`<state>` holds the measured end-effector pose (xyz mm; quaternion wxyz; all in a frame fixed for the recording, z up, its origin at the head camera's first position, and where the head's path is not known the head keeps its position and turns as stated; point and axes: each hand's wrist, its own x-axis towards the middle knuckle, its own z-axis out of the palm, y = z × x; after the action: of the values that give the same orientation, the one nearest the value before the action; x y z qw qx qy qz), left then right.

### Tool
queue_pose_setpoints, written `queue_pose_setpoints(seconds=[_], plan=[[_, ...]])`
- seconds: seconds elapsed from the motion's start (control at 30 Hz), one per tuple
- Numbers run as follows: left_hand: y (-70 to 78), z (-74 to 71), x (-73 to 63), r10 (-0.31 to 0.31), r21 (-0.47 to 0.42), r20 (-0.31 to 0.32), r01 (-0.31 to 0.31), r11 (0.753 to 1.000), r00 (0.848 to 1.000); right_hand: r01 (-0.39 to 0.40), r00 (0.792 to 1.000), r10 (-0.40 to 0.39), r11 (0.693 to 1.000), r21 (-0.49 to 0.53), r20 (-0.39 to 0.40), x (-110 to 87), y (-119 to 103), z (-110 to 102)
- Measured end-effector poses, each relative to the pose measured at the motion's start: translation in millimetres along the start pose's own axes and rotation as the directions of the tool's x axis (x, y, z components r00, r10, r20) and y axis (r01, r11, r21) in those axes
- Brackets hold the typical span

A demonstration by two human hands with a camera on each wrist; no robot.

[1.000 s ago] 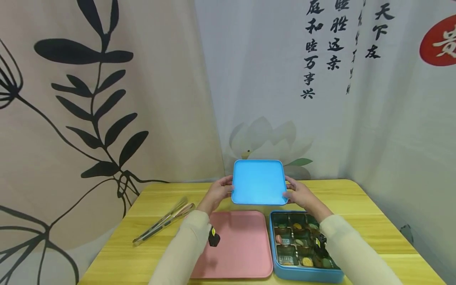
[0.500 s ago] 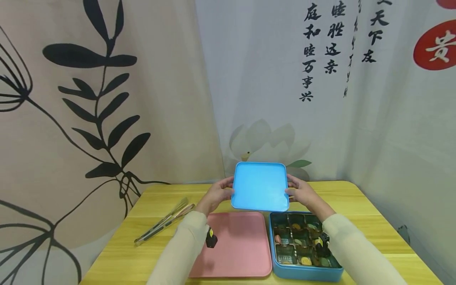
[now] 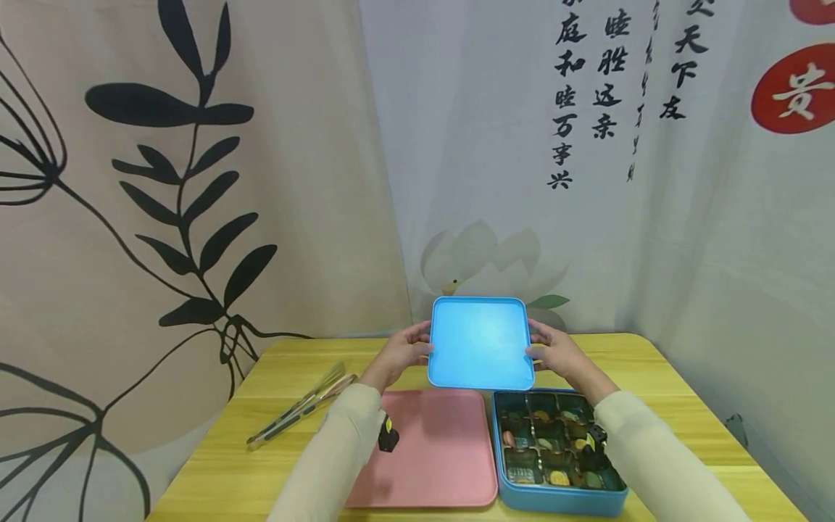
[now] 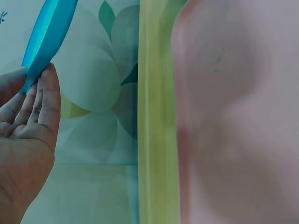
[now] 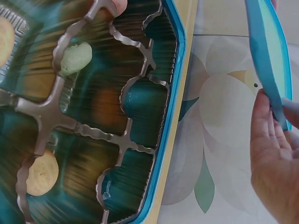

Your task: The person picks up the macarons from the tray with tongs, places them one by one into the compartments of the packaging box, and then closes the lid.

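Both hands hold up a blue rectangular lid (image 3: 481,342) by its two short sides, its shallow inside turned toward me. My left hand (image 3: 396,357) pinches the left edge between thumb and fingers, as the left wrist view also shows. At the right edge, my right hand (image 3: 557,355) grips in the same way. Below and slightly right stands a blue box (image 3: 561,502) without a cover, holding a divided clear plastic insert. Small round pastel sweets, likely macarons, lie in its compartments, among them a yellow one (image 5: 43,172) and a pale green one (image 5: 77,58).
A pink tray (image 3: 443,449) lies left of the box, close beside it. Metal tongs (image 3: 287,418) rest at an angle farther left on the yellow wood-grain table (image 3: 215,471). A printed cloth (image 3: 326,181) hangs behind the table's back edge.
The lid has come slightly lower and to the right, its bottom edge now nearer the box's back rim in the head view. Both hands keep their grip, and the head view has tilted slightly.
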<state>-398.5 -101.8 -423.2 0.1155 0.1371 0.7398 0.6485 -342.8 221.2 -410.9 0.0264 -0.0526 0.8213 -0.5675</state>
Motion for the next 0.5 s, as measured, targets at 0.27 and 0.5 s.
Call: queue_pose_setpoints(seconds=[0.27,0.5], plan=[[-0.2,3.6,-1.1,0.020,-0.006,-0.010,-0.020,1.000,1.000,0.011,0.999,-0.011,1.000,-0.014,-0.046,-1.6,1.1,-0.2],[0.1,6.5,-2.0,0.047,0.009,-0.021,-0.047,0.999,0.999,0.011,0.996,-0.016,0.999,-0.049,-0.084,-4.6,2.6,-0.9]])
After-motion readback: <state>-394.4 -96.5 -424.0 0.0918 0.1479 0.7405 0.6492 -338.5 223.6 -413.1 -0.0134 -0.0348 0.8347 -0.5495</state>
